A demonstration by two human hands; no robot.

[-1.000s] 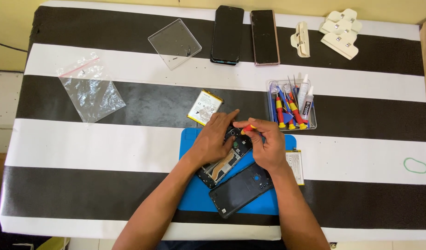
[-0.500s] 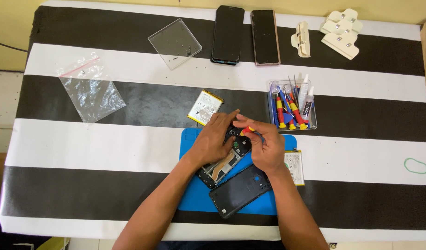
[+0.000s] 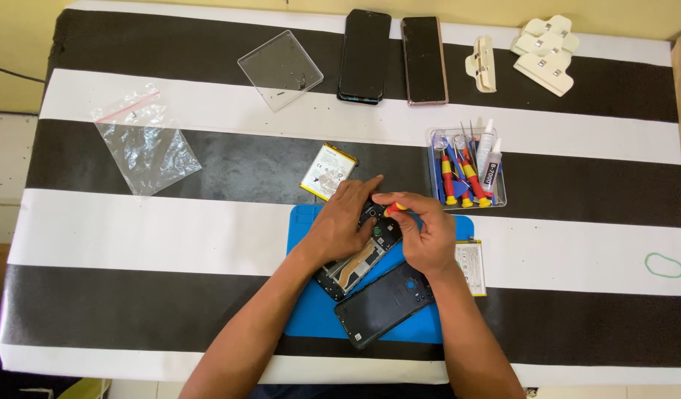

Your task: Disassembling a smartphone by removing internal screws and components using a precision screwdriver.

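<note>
An opened phone body lies tilted on a blue work mat at the table's near middle. My left hand presses down on its upper end. My right hand pinches a small red and yellow screwdriver with its tip down on the phone's top part. A dark phone back cover rests on the mat just below, under my right wrist. One battery lies just beyond my left hand, and another battery sits beside my right wrist.
A clear tray of screwdrivers and glue tubes stands right of the hands. Two dark phones, a clear square plate and cream plastic clamps lie at the far edge. A plastic bag is at left, a green band at right.
My right hand has turned the screwdriver slightly between its fingertips; both hands stay over the phone's top end.
</note>
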